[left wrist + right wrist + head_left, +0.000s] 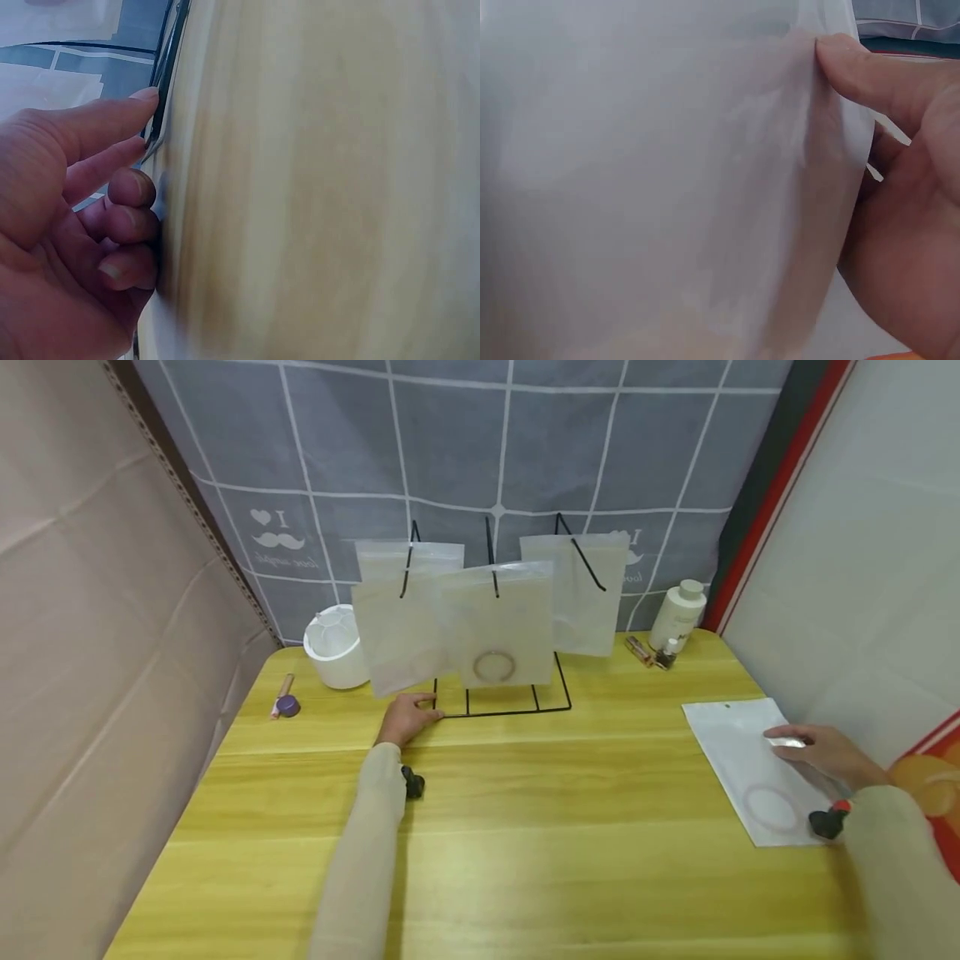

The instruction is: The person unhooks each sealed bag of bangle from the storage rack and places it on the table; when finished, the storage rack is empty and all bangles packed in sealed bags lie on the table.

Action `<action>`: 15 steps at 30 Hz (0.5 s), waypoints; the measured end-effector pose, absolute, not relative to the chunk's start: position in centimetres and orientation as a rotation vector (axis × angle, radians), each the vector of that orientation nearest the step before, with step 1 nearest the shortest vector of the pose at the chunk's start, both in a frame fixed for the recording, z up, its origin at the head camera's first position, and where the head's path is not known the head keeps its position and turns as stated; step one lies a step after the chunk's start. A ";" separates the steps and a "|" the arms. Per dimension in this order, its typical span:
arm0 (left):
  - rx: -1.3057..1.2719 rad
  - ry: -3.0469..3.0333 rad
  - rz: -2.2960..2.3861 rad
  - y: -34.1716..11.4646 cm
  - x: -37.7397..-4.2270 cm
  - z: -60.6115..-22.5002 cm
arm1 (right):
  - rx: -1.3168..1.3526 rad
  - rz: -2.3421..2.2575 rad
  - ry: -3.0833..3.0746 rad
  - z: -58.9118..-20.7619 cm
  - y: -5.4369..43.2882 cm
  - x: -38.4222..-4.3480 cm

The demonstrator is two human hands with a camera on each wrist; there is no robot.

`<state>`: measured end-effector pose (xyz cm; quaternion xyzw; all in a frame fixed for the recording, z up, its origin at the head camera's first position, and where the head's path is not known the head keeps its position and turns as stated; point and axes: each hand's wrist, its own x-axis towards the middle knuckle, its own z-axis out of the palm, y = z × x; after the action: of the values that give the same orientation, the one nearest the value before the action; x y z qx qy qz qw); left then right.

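A black wire rack [510, 713] stands towards the back of the table, with several frosted zip bags on its hooks. The front bag [517, 618] has a ring shape [493, 667] inside. My left hand [408, 720] pinches the front left corner of the rack's base [160, 112] between thumb and index finger, its other fingers curled. Far to the right, my right hand [828, 753] pinches the edge of another frosted zip bag [727, 760], seen close up in the right wrist view [667, 172]. A faint ring shape [771, 808] shows at that bag's lower end.
A white round container [337, 664] with compartments stands left of the rack. Near it lie a purple-lidded jar [288, 706] and a slim tube [285, 685]. At the back right are a white bottle [677, 618], a small dark bottle [666, 656] and a short tube [638, 650].
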<state>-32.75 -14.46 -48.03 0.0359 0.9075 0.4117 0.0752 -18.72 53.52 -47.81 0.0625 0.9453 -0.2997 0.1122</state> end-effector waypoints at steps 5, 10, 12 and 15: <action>0.119 2.721 1.233 -14.5 -32.6 -47.5 | 0.140 -0.883 2.876 -48.3 53.3 -18.7; 0.113 2.711 1.221 -14.4 -32.5 -47.6 | -0.006 -0.779 3.060 -49.1 53.8 -18.5; 0.121 2.712 1.218 -14.4 -32.5 -47.6 | -0.032 -0.734 3.079 -49.1 53.9 -18.4; 0.132 2.718 1.221 -14.3 -32.4 -47.6 | -0.003 -0.719 3.041 -49.0 54.0 -18.3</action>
<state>-32.40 -14.34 -47.60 0.0442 0.9084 0.4080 0.0795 -18.34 53.97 -48.96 -0.0009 0.9731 -0.2301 0.0084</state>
